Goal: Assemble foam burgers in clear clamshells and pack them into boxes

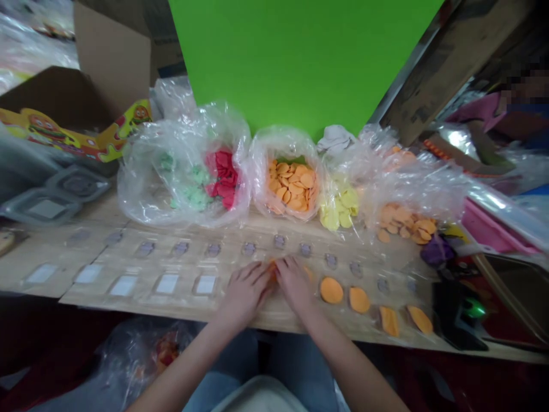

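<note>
My left hand (244,289) and my right hand (295,283) meet over a clear plastic blister tray (180,269) on the wooden table. Their fingertips press together on an orange disc (271,269), mostly hidden between them. To the right, several orange discs (331,290) sit in the tray's round pockets. Square pockets to the left hold white pieces (167,282).
Open plastic bags stand behind the tray: green and red pieces (214,177), orange discs (291,186), yellow pieces (341,206), more orange discs (405,223). A printed cardboard box (81,134) and grey trays (55,197) lie left. A green board (300,57) rises behind. A black tool (461,315) lies right.
</note>
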Available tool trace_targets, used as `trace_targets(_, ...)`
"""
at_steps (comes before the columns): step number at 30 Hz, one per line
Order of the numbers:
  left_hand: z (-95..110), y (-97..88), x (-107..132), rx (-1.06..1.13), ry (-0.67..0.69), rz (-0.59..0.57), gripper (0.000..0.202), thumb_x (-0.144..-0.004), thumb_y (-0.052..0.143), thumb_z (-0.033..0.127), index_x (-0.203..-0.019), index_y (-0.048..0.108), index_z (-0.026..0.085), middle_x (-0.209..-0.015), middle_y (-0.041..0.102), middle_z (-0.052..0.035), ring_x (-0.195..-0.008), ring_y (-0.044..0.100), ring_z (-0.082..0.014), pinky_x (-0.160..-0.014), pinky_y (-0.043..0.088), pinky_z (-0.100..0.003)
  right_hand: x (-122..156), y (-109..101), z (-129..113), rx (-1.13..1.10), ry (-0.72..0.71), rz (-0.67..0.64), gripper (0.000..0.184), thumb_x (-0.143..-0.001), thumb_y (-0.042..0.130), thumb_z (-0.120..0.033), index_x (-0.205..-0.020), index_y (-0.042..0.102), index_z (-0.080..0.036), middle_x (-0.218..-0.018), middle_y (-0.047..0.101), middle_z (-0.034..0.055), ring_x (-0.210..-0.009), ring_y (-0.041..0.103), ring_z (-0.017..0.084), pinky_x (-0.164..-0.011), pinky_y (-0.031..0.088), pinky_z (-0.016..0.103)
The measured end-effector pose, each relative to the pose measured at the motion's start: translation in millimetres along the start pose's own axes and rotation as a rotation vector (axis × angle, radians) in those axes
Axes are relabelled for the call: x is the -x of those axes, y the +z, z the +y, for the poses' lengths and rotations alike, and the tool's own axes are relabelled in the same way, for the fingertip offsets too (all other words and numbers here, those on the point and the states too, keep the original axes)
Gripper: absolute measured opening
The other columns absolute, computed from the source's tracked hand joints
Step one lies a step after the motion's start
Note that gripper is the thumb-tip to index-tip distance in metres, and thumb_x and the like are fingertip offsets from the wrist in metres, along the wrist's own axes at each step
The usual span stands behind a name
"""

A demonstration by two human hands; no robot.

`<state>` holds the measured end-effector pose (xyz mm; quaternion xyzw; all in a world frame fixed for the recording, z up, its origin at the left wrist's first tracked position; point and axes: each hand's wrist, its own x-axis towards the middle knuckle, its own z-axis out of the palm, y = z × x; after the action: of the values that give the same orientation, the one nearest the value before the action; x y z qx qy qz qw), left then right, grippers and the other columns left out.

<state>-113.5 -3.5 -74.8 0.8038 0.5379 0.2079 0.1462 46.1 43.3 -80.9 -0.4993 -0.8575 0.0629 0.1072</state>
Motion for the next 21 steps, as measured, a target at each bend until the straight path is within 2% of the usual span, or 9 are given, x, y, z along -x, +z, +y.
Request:
trace_targets(2,-2,4.3,-1,-0.079,0.032,-0.062,0.040,-0.084,0.049,0.027,-0.123,0.049,0.022,-0.129,0.050,-0.0087,-0.125,0.036,-0.0264,-0.100,0.030,-0.047,-4,-11,8,-0.056,0.003,0.068,0.014,-0.084,0.047,-0.016,-0.089,0.060,-0.020,-0.096,0.057,0.0073,-0.085,0.053,0.019,-0.074,0.045,0.030)
trace_targets(5,-3,5.0,-4,-0.122,0.057,-0.126,0.043,-0.082,0.052,0.027,-0.124,0.048,0.024,-0.130,0.050,-0.0075,-0.130,0.029,-0.0283,-0.103,0.022,-0.053,-28,-37,35,-0.162,0.044,0.295,0.021,-0.085,0.045,-0.019,-0.100,0.059,-0.020,-0.099,0.056,0.0081,-0.090,0.053,0.019,-0.080,0.045,0.032)
trace_targets(7,-2,1.7,-5,-0.123,0.056,-0.117,0.047,-0.080,0.053,0.027,-0.127,0.045,0.025,-0.135,0.045,-0.0076,-0.131,0.027,-0.0288,-0.103,0.020,-0.055,-63,-54,57,-0.180,0.075,0.400,0.023,-0.086,0.042,-0.022,-0.102,0.058,-0.018,-0.094,0.059,0.0085,-0.089,0.054,0.019,-0.081,0.045,0.033)
trace_targets(8,-1,-0.6,-6,-0.117,0.053,-0.100,0.050,-0.080,0.054,0.027,-0.128,0.043,0.026,-0.137,0.042,-0.0076,-0.131,0.027,-0.0288,-0.103,0.021,-0.055,-85,-59,67,-0.159,0.074,0.398,0.024,-0.087,0.040,-0.024,-0.101,0.059,-0.017,-0.092,0.060,0.0087,-0.089,0.055,0.020,-0.081,0.045,0.034)
trace_targets(10,3,-4.8,-9,-0.094,0.052,-0.053,0.051,-0.080,0.053,0.025,-0.129,0.041,0.027,-0.137,0.041,-0.0069,-0.129,0.030,-0.0278,-0.102,0.024,-0.052,-137,-64,84,-0.078,0.036,0.310,0.027,-0.088,0.039,-0.027,-0.103,0.059,-0.016,-0.096,0.061,0.0099,-0.093,0.055,0.020,-0.084,0.044,0.034)
trace_targets(13,4,-6.7,-15,-0.054,0.055,0.027,0.042,-0.083,0.050,0.026,-0.124,0.047,0.028,-0.129,0.050,-0.0059,-0.124,0.039,-0.0248,-0.100,0.032,-0.045,-206,-54,103,0.038,-0.005,0.198,0.043,-0.083,0.051,-0.038,-0.120,0.051,-0.014,-0.123,0.050,0.0156,-0.117,0.043,0.026,-0.096,0.033,0.041)
trace_targets(16,-4,-0.7,-18,-0.012,0.085,0.109,0.035,-0.083,0.050,0.029,-0.118,0.052,0.028,-0.120,0.058,-0.0045,-0.118,0.046,-0.0223,-0.099,0.036,-0.040,-241,-31,120,0.144,0.097,0.162,0.071,-0.073,0.060,-0.051,-0.130,0.041,-0.012,-0.140,0.029,0.0211,-0.130,0.022,0.036,-0.101,0.020,0.052)
trace_targets(18,-11,5.8,-17,0.030,0.100,0.138,0.034,-0.082,0.051,0.028,-0.116,0.054,0.030,-0.115,0.061,-0.0037,-0.114,0.050,-0.0209,-0.097,0.038,-0.038,-243,-16,131,0.216,0.129,0.176,0.065,-0.076,0.057,-0.050,-0.128,0.043,-0.014,-0.142,0.025,0.0201,-0.132,0.016,0.036,-0.102,0.017,0.053)
trace_targets(21,-16,13.4,-16,0.102,0.044,0.123,0.031,-0.082,0.050,0.024,-0.111,0.057,0.029,-0.109,0.064,-0.0040,-0.110,0.053,-0.0204,-0.096,0.039,-0.039,-235,-4,144,0.250,0.089,0.287,0.038,-0.088,0.043,-0.033,-0.120,0.051,-0.015,-0.139,0.034,0.0175,-0.131,0.022,0.030,-0.102,0.021,0.047)
